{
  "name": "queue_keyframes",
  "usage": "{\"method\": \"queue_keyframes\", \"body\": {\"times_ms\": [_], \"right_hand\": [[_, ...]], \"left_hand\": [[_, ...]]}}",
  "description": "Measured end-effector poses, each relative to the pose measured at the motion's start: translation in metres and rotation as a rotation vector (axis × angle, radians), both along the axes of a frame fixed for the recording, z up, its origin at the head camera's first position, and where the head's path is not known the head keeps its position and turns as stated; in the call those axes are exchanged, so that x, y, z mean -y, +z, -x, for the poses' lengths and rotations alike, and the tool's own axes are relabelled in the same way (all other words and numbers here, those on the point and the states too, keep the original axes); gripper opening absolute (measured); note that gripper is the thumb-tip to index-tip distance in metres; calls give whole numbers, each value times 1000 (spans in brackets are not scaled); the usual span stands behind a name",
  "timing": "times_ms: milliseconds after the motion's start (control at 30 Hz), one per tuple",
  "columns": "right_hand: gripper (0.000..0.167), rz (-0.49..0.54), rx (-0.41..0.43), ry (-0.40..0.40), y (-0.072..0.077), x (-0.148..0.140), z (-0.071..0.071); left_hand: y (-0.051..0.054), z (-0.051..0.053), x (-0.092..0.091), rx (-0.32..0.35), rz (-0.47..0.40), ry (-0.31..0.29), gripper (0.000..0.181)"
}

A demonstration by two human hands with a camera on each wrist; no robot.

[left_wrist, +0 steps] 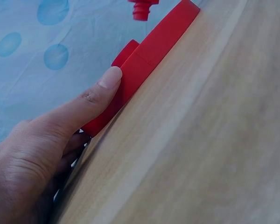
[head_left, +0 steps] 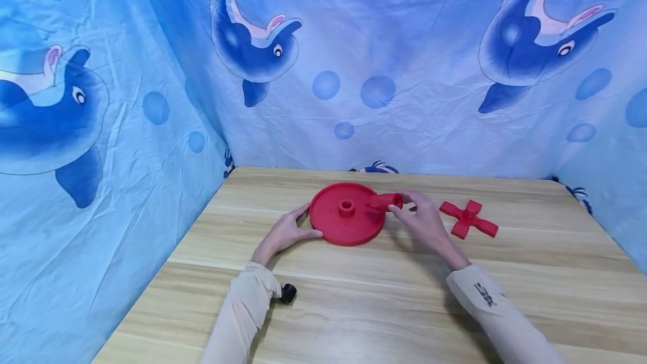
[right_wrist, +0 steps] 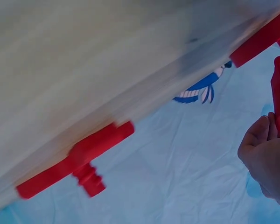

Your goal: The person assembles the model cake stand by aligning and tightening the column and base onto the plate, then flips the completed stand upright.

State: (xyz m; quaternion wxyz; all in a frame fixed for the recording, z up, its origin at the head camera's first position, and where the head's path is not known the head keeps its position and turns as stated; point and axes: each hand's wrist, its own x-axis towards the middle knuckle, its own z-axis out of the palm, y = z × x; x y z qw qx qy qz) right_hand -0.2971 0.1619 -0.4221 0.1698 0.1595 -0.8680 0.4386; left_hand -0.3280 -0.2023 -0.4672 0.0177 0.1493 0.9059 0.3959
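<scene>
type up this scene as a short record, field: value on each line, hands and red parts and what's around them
left hand: grips the disc's left rim
right hand: holds the tube piece between thumb and fingers
red disc: flat on the table, raised hub at its middle
red tube piece: held above the disc's right side
red cross piece: lies right of the disc, apart from it, ribbed post up
table: wood-grain top
backdrop: blue cloth printed with dolphins

blue dolphin curtains (head_left: 414,72) (visibly creased) hang behind and beside a wood-grain table (head_left: 364,296).
</scene>
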Motion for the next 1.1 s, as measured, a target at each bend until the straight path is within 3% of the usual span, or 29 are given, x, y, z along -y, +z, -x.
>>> {"method": "queue_keyframes", "body": {"times_ms": [500,833,1100], "right_hand": [[42,47,21,68,2,43,18],[53,24,56,63,8,55,23],[50,-35,13,72,17,66,33]], "left_hand": [[-1,0,0,-10,-7,13,102],[0,-1,0,-14,3,16,101],[0,-1,0,-21,11,20,101]]}}
